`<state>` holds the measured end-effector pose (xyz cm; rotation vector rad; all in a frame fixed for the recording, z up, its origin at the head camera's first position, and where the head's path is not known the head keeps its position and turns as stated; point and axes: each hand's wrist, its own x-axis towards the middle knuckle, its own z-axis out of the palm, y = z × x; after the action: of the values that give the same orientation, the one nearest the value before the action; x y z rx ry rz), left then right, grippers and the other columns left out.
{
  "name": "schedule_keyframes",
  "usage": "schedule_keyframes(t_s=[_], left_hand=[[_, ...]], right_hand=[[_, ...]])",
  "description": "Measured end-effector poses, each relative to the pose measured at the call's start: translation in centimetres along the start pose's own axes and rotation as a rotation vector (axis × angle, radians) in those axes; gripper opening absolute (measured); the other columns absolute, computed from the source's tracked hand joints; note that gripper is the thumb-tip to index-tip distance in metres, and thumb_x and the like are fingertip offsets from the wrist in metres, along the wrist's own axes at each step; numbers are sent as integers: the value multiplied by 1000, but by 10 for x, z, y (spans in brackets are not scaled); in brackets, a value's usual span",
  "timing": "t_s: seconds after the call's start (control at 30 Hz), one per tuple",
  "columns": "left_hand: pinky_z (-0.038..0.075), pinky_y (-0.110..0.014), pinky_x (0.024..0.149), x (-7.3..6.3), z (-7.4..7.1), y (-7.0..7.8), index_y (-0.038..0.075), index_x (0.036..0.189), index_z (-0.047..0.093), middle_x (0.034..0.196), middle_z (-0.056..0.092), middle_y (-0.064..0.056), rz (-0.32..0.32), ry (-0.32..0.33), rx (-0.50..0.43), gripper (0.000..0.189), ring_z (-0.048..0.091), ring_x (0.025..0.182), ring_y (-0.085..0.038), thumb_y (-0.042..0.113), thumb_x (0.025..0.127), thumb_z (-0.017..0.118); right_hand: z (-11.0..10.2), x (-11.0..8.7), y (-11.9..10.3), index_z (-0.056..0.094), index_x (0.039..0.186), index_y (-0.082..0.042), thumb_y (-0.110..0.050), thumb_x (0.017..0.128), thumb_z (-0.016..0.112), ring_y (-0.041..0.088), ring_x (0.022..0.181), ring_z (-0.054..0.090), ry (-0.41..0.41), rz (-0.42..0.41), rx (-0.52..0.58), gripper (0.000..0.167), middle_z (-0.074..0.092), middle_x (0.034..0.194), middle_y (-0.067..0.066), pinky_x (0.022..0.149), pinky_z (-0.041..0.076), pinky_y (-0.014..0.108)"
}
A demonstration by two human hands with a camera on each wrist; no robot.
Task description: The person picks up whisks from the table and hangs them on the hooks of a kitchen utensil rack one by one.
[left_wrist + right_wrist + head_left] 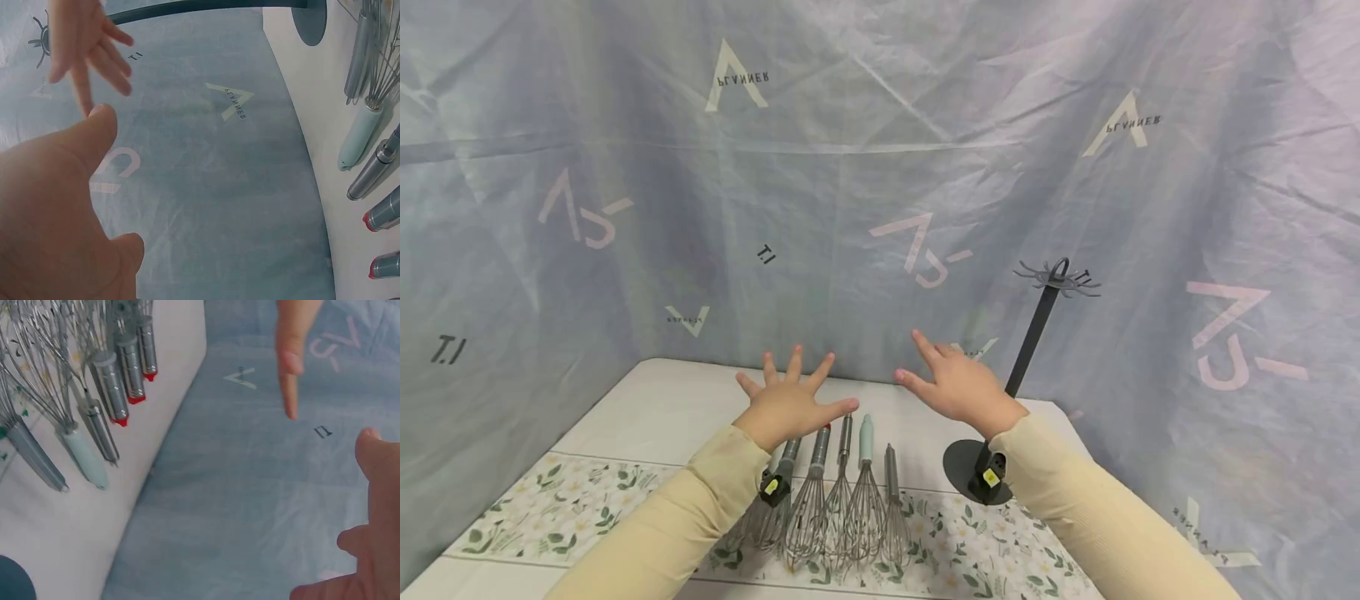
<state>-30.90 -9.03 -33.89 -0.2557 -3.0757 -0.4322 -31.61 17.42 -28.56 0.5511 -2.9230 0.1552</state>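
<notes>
Above the table, my left hand (784, 410) is held out with its fingers spread and nothing in it. My right hand (958, 385) also hovers with fingers extended, in front of the black rack's post. Several wire whisks lie side by side beneath and between the hands, handles toward the back. One whisk has a pale green handle (867, 438); beside it lies a slim metal-handled whisk (891, 475). In the right wrist view, several grey handles (111, 387) end in red tips. My left forearm partly covers the leftmost whisks in the head view.
A black stand (1032, 342) with a ring of hooks on top rises from a round base (962, 467) at the right. A floral runner (572, 508) crosses the white table (662, 400). Grey-blue printed cloth (835, 208) hangs behind and around the sides.
</notes>
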Motion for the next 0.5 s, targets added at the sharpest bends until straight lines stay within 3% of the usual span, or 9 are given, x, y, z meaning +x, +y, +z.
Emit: schedule_keyframes(t_s=[0.1, 0.17, 0.23, 0.27, 0.33, 0.43, 0.5], left_hand=[[-11, -87, 95, 0, 3, -3, 34, 163, 11, 167, -8, -20, -5, -5, -10, 105, -17, 142, -62, 96, 79, 27], [-12, -88, 94, 0, 5, -5, 35, 163, 10, 167, -10, -20, -9, -11, -14, 106, -18, 142, -61, 96, 79, 26], [-12, -88, 93, 0, 7, -7, 35, 163, 9, 167, -11, -19, -13, -13, -19, 106, -18, 141, -62, 97, 78, 24], [-12, -88, 93, 0, 7, -8, 35, 163, 9, 167, -11, -19, -15, -16, -22, 107, -19, 141, -62, 97, 77, 23], [-13, -88, 93, 0, 9, -10, 37, 163, 7, 167, -11, -18, -24, -22, -26, 107, -20, 141, -61, 98, 76, 22], [-14, -88, 93, -1, 10, -13, 37, 163, 7, 167, -11, -19, -32, -27, -36, 107, -20, 141, -62, 98, 76, 23], [-13, -88, 92, -1, 10, -14, 37, 163, 7, 167, -11, -20, -35, -33, -39, 106, -20, 140, -62, 98, 77, 23]], right_hand=[[-15, 1, 1, 17, 164, -22, -71, 99, 36, 42, 120, 61, 32, 14, 10, 83, 58, 140, 20, 79, 55, 57], [-25, 1, 3, 19, 164, -22, -70, 100, 36, 37, 96, 70, 52, 18, 15, 82, 71, 111, 19, 64, 55, 50], [-36, 1, 5, 21, 163, -21, -70, 100, 36, 33, 78, 70, 85, 17, 14, 82, 70, 83, 15, 54, 51, 44], [-41, 1, 6, 22, 163, -21, -70, 100, 36, 32, 74, 69, 102, 12, 14, 82, 67, 77, 13, 52, 49, 42], [-52, 0, 8, 23, 163, -20, -70, 100, 36, 34, 80, 70, 138, -1, 5, 82, 71, 85, 13, 53, 51, 44], [-69, -1, 9, 25, 162, -20, -69, 100, 37, 40, 100, 69, 199, -22, -2, 80, 70, 122, 13, 66, 55, 51], [-82, -2, 11, 27, 162, -21, -67, 101, 38, 41, 109, 66, 242, -40, 0, 77, 63, 138, 9, 77, 54, 55]])
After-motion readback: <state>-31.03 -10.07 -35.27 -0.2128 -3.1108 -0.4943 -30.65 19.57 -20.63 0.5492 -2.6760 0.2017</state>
